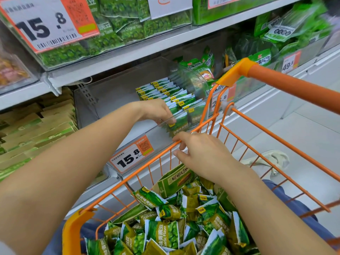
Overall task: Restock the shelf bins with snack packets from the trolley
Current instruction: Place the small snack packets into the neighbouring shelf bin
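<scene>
Packets are being seated in the bin.
The left hand (pixel 158 110) grips a packet (pixel 179 117) at the bin's (pixel 117 92) front; it is best slid upright against the row. The right hand (pixel 200 155), curled, is hooked on the trolley (pixel 287 83) rim at 6 o'clock.

A retail shop, most likely a supermarket snack aisle, is being shown. Tiered white shelves (pixel 128 52) are being lined with clear plastic bins (pixel 117 92), and these are being filled with rows of identical green snack packets (pixel 165 91). Orange-and-white price tags are being displayed on the bin fronts: one large tag (pixel 42 24) reading 15.8 with a barcode and QR code, a second 15.8 tag (pixel 132 157) lower down, and a 49.8 tag (pixel 289 62) further right. An orange wire trolley (pixel 239 115), loaded with loose packets (pixel 165 229) of green peas, is being kept against the shelving.
</scene>
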A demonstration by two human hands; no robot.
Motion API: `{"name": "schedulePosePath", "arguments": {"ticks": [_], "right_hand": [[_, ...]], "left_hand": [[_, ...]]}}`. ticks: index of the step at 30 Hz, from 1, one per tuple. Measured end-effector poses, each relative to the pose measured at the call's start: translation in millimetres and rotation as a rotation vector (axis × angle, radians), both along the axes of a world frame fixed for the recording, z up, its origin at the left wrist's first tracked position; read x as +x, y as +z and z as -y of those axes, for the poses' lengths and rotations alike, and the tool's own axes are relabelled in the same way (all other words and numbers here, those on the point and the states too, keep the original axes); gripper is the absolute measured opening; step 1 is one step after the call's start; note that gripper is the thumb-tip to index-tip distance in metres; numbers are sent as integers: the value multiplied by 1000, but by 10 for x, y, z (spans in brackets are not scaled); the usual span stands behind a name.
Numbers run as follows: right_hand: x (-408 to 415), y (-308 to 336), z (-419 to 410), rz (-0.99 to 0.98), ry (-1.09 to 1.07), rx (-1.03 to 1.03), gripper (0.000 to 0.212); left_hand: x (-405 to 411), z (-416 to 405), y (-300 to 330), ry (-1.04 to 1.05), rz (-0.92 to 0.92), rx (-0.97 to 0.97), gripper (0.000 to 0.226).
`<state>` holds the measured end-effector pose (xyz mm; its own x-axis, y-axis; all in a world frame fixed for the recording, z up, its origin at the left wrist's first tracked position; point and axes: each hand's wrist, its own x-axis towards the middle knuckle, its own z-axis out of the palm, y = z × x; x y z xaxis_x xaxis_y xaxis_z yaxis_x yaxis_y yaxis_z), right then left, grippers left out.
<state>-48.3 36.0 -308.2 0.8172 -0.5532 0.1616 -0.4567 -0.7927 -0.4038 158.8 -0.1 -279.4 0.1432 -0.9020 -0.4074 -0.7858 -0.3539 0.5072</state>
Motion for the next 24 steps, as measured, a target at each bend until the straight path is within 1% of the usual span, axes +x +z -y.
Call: {"name": "schedulePosePath", "arguments": {"ticks": [2, 5, 10, 12, 14, 15, 16, 17, 19, 20, 21, 23, 24], "right_hand": [[8, 1, 5, -6, 2, 4, 39], [32, -13, 10, -19, 11, 4, 39], [45, -27, -22, -35, 14, 18, 40], [44, -33, -43, -48, 17, 28, 42], [45, -33, -38, -58, 17, 35, 42], [41, -33, -32, -62, 16, 37, 42], [37, -34, -27, -63, 14, 37, 42], [31, -37, -25, -60, 14, 34, 42], [21, -39, -30, -59, 14, 28, 42], [19, -38, -34, -60, 15, 28, 42], [20, -38, -38, -62, 15, 28, 42], [21, -33, -40, -74, 16, 29, 42], [23, -30, -42, -79, 16, 33, 43]], "left_hand": [[11, -22, -8, -9, 32, -29, 9], [17, -71, -37, -28, 28, -36, 9], [-27, -48, -128, 65, 1, -137, 14], [-55, -37, -94, 55, 13, -135, 15], [-51, -65, -36, 32, -33, -128, 15], [-39, -90, -8, 54, -88, -160, 14], [-21, -121, 9, 119, -148, -226, 14], [6, -137, 4, 228, -182, -321, 16], [86, -151, -56, 533, -138, -495, 23], [131, -171, -95, 645, -102, -488, 22], [143, -205, -124, 697, -114, -393, 25], [106, -272, -180, 672, -232, -84, 55], [94, -289, -197, 659, -322, 14, 68]]}}
